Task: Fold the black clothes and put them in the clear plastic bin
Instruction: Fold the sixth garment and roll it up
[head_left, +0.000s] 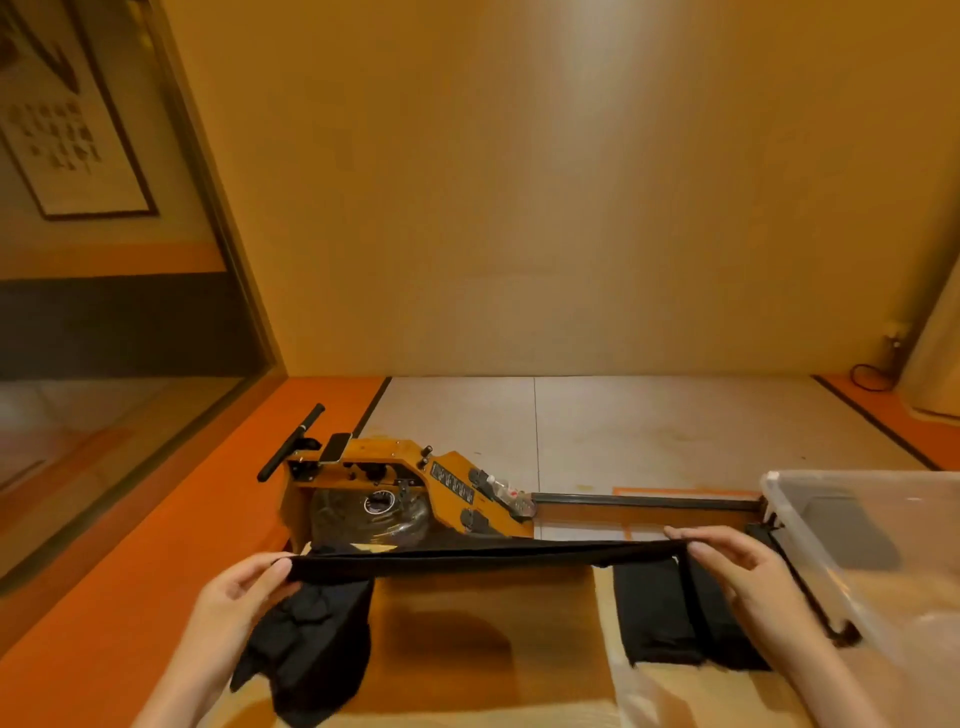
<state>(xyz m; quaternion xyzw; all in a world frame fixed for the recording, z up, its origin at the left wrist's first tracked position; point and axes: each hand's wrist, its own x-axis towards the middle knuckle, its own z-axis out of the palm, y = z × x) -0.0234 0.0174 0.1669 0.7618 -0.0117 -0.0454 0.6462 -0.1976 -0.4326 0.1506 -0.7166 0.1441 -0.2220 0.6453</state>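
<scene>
**Garment** (483, 555): black, pulled into a taut horizontal band across lower centre of the frame. One end hangs in a crumpled bunch at lower left and the other falls in flat panels at lower right. The hanging parts reach the mat (467, 623).

**Left hand** (244, 587): lower left. Thumb and curled fingers pinch the left end of the garment.

**Right hand** (737, 566): lower right. Thumb below and fingers above pinch the right end of the garment, just beside the bin.

**Bin** (779, 486): clear plastic, lidless, at the right edge of the frame. A dark flat shape shows through its wall; what it is cannot be told.

**Mat**: tan and orange, bottom centre, under the garment.

**Rower** (410, 483): wooden, on the floor beyond the garment, centre left. Its round tank sits low at the left and its rail runs right toward the bin.

**Phone** (335, 448): propped on top of the rower at its left end.

**Floor** (623, 431): pale tiles in mid-frame, with orange borders at left and far right.

**Frame** (67, 114): dark-edged picture at upper left.

**Cable** (872, 375): black, looped at the foot of the wall at far right.
</scene>
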